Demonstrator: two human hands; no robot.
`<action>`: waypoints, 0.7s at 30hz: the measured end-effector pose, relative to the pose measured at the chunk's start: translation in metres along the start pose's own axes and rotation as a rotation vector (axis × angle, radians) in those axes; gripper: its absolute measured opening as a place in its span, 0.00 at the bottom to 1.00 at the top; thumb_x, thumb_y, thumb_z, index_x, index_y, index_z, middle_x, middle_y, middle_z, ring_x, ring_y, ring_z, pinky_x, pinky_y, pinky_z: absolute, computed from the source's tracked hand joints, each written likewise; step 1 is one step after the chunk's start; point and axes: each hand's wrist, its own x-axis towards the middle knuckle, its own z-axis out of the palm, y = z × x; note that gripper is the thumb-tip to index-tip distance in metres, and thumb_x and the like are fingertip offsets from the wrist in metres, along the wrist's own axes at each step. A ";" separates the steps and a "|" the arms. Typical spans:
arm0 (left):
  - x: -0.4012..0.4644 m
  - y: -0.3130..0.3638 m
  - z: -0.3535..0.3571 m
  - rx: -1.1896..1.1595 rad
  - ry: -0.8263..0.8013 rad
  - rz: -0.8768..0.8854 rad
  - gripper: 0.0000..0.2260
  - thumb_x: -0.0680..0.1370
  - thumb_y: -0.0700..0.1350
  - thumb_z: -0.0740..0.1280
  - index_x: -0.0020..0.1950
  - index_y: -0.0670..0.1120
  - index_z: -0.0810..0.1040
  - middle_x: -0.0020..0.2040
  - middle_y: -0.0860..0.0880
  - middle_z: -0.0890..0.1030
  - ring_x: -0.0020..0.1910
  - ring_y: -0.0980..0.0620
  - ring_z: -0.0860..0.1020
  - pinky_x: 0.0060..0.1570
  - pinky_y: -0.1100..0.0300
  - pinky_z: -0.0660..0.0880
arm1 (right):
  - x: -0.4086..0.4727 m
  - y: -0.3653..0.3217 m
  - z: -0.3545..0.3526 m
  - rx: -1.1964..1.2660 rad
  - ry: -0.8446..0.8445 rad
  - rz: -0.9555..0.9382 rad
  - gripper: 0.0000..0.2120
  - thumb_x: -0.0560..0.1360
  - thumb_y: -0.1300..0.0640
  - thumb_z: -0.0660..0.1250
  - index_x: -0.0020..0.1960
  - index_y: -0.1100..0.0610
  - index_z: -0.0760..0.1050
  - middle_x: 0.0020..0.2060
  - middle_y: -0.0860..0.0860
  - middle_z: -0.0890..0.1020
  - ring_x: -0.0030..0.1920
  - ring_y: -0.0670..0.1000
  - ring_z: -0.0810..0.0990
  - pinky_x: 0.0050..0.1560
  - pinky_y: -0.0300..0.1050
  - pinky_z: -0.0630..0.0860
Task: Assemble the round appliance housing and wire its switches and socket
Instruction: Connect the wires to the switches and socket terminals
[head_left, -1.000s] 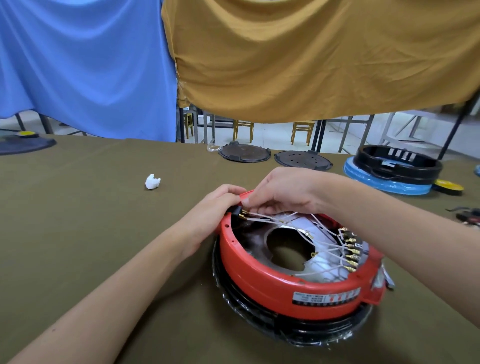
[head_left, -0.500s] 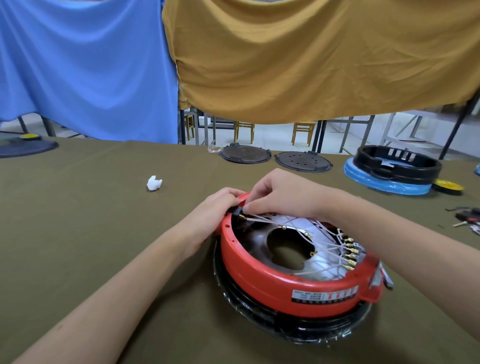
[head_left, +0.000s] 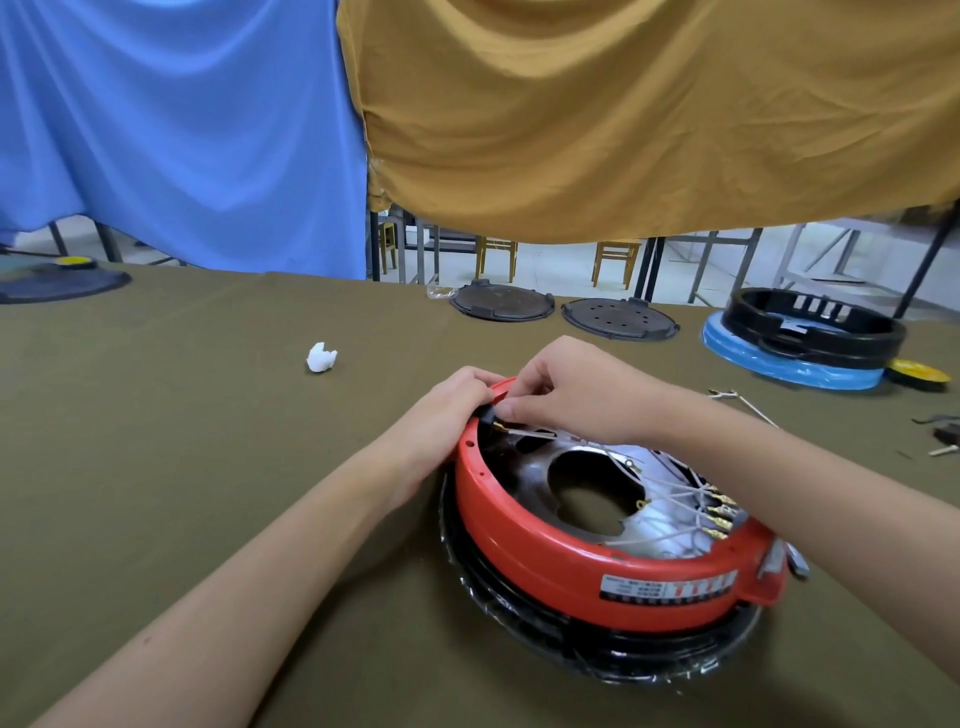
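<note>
A round red housing (head_left: 545, 545) lies upside down on a black plastic-wrapped base (head_left: 519, 629) near the table's front. Inside it white wires (head_left: 670, 493) run to brass terminals (head_left: 719, 512) on the right. My left hand (head_left: 447, 415) grips the housing's far-left rim around a small black part (head_left: 487, 414). My right hand (head_left: 571, 395) pinches a white wire with a brass terminal (head_left: 501, 428) right at that black part. The fingertips of both hands meet there and hide the joint.
Green cloth covers the table (head_left: 182, 467). A crumpled white scrap (head_left: 321, 357) lies to the left. Two dark round plates (head_left: 501, 301) (head_left: 621, 318) sit at the far edge. A black ring on a blue-wrapped disc (head_left: 800, 338) stands far right, with small tools (head_left: 943, 439) beside it.
My right hand has slid left along the rim and pushed the wire's terminal toward the black part under my left fingers. The view has tilted slightly; the housing stays put.
</note>
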 end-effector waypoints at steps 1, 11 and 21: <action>0.000 0.000 -0.001 0.003 -0.002 0.001 0.11 0.79 0.44 0.60 0.55 0.49 0.81 0.54 0.45 0.84 0.49 0.53 0.80 0.56 0.53 0.75 | -0.001 0.001 -0.002 0.029 -0.005 0.013 0.13 0.77 0.51 0.70 0.40 0.58 0.84 0.25 0.48 0.71 0.24 0.44 0.64 0.27 0.36 0.62; 0.000 0.001 -0.001 0.056 -0.012 0.008 0.13 0.79 0.44 0.58 0.55 0.52 0.81 0.54 0.47 0.83 0.53 0.50 0.81 0.60 0.50 0.74 | -0.005 0.004 -0.004 0.118 -0.067 0.038 0.06 0.74 0.55 0.72 0.40 0.53 0.85 0.26 0.43 0.77 0.26 0.41 0.69 0.27 0.31 0.64; -0.001 -0.001 -0.001 0.068 -0.005 0.017 0.11 0.79 0.45 0.58 0.53 0.52 0.80 0.54 0.45 0.83 0.50 0.52 0.79 0.59 0.52 0.74 | -0.004 -0.003 0.006 -0.069 0.025 -0.020 0.08 0.73 0.59 0.68 0.36 0.53 0.80 0.30 0.45 0.81 0.29 0.41 0.73 0.31 0.31 0.67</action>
